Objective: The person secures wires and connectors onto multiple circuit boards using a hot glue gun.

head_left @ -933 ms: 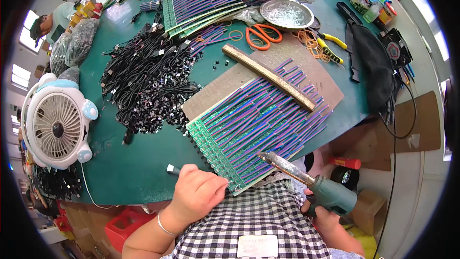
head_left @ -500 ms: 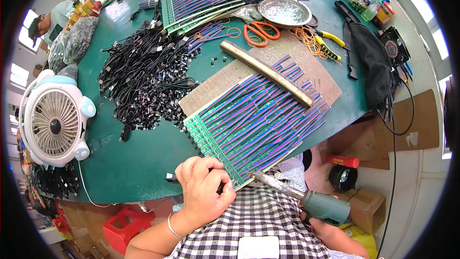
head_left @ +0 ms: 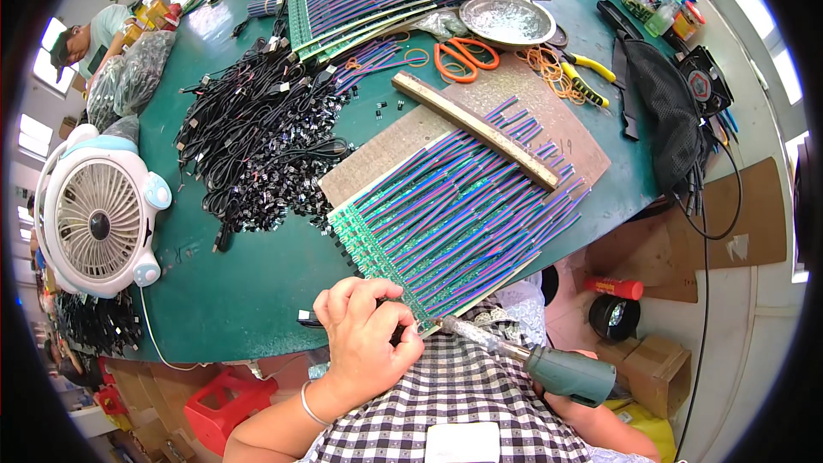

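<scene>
My left hand (head_left: pixel 364 334) is closed at the near corner of a green circuit board panel (head_left: pixel 364 236), thumb and fingers pressed together. A small dark thing shows between them, but I cannot make it out. Rows of blue and purple wires (head_left: pixel 459 231) stretch from the panel toward the right. In my right hand (head_left: pixel 574 411) is a green-bodied soldering gun (head_left: pixel 566 375), its metal barrel pointing left. The barrel's tip meets the panel's near corner, close to my left thumb; whether it touches is too small to tell. A wooden bar (head_left: pixel 480 133) lies across the wires.
A brown board (head_left: pixel 373 159) lies under the panel. Black cables (head_left: pixel 231 120) and small connectors are heaped left of it, beyond a fan (head_left: pixel 99 223). Farther off are more wired panels (head_left: pixel 377 4), orange scissors (head_left: pixel 463 60), a metal dish (head_left: pixel 507 19) and pliers (head_left: pixel 587 86).
The soldering gun has moved left and slightly down with my right hand, bringing its tip nearer my left thumb. My left hand has barely shifted.
</scene>
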A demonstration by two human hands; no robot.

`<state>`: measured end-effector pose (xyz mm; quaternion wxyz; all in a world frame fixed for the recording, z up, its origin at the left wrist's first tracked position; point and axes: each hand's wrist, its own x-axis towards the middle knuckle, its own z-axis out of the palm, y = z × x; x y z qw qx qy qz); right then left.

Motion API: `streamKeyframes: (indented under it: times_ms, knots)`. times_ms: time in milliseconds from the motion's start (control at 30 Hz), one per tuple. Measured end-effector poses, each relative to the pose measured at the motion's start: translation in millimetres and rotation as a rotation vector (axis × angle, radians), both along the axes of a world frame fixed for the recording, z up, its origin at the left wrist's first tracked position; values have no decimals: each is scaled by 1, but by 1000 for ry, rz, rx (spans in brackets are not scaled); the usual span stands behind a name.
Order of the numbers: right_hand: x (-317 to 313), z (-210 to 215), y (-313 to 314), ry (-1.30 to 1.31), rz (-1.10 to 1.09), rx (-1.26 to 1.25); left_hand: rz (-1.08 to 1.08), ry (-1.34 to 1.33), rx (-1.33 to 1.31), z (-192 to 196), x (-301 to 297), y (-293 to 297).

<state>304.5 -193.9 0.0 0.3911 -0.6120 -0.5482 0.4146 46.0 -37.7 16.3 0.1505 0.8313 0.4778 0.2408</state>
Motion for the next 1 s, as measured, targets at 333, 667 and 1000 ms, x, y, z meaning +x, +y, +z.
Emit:
streamKeyframes:
  times_ms: [333,667,1000]
  knots:
    - [-45,25,95,1019,-127,-79,-124,-306,-247,14,-19,6]
    - [-92,26,118,783,82,-231,-118,-355,-170,18,-20,4]
    - [-97,23,118,679,40,-241,-186,-308,-136,21,-17,6]
